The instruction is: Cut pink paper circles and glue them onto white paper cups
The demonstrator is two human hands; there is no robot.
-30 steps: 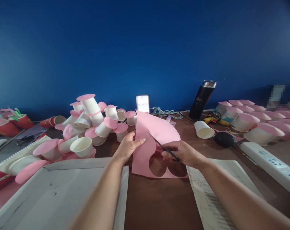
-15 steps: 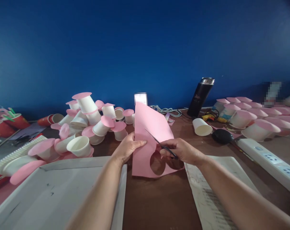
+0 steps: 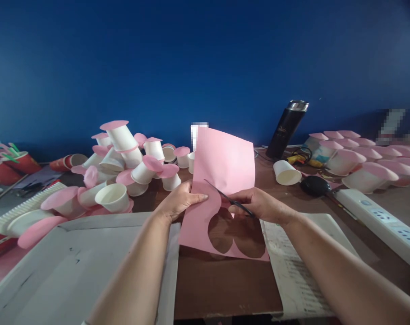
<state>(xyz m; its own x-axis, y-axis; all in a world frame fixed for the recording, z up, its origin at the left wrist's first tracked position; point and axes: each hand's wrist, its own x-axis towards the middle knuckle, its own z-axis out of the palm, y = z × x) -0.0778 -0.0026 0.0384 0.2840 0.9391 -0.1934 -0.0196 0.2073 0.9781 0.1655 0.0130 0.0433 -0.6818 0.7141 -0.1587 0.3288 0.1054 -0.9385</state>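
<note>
One pink paper sheet (image 3: 225, 167) and one pair of scissors (image 3: 229, 201) are in hand above the brown worktop (image 3: 221, 284). The left hand (image 3: 181, 201) fingers pinch the sheet's left edge, thumb on top. The right hand (image 3: 259, 205) fingers are clenched around the scissor handles; the blades run from those fingers up-left toward the left thumb, tip on the sheet. The sheet stands tilted, long axis running away from the person, with two rounded cutouts below the fingers. One black flask (image 3: 286, 128) stands beyond the right fingers.
</note>
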